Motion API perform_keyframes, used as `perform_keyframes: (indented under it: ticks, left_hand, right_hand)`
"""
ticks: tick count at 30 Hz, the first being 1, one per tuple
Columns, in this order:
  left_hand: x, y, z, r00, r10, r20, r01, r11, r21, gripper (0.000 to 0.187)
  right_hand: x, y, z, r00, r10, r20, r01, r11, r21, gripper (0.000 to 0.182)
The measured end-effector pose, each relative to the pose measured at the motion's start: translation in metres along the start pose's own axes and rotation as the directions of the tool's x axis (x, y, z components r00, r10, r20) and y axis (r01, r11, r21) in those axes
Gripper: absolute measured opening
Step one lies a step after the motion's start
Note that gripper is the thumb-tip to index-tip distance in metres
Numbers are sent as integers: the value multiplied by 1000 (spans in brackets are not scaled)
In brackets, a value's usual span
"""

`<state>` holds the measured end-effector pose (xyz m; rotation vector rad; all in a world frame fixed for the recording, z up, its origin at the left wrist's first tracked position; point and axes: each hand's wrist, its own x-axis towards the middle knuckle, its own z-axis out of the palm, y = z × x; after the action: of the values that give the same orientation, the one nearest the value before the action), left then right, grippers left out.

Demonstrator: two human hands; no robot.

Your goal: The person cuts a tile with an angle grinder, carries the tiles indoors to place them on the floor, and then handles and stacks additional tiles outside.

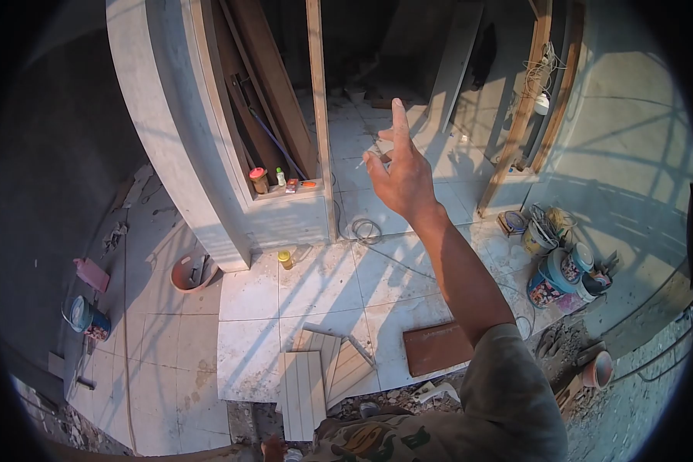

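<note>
My right hand (pixel 402 165) is raised in the middle of the view, before the doorway, with its index finger stretched up and the other fingers partly bent. A thin white stick, like a cigarette, (pixel 360 162) pokes out between its thumb and fingers. At the bottom edge a small skin-coloured part, seemingly my left hand (pixel 272 447), shows beside something white; its fingers are too cut off to read. Below my raised arm lie light grooved panels (pixel 303 389) and a reddish-brown board (pixel 437 349) on the pale floor tiles (pixel 319 296).
Buckets (pixel 545 282) and sacks stand at the right wall. A wooden frame post (pixel 321 123) rises by a ledge with a red-lidded jar (pixel 259 179). A cable coil (pixel 364 230), a yellow-lidded jar (pixel 286 259), an orange basin (pixel 188 276) and a paint bucket (pixel 89 319) are on the floor.
</note>
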<state>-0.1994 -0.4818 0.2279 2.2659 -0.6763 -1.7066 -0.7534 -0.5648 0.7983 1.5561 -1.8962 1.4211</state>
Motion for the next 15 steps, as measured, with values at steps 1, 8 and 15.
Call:
perform_keyframes:
  ticks: [1, 8, 15]
  left_hand:
    - [-4, 2, 3, 1000, 4, -1, -4, 1000, -1, 34]
    - [0, 20, 11, 966, 232, 117, -258, 904, 340, 32]
    - [34, -13, 18, 961, 213, 177, -265, 891, 368, 28]
  right_hand:
    - [1, 2, -1, 1000, -5, 2, 5, 1000, -3, 86]
    - [-6, -5, -14, 998, 49, -41, -48, 998, 38, 81]
    - [-88, 65, 33, 814, 323, 483, -195, 935, -296, 64]
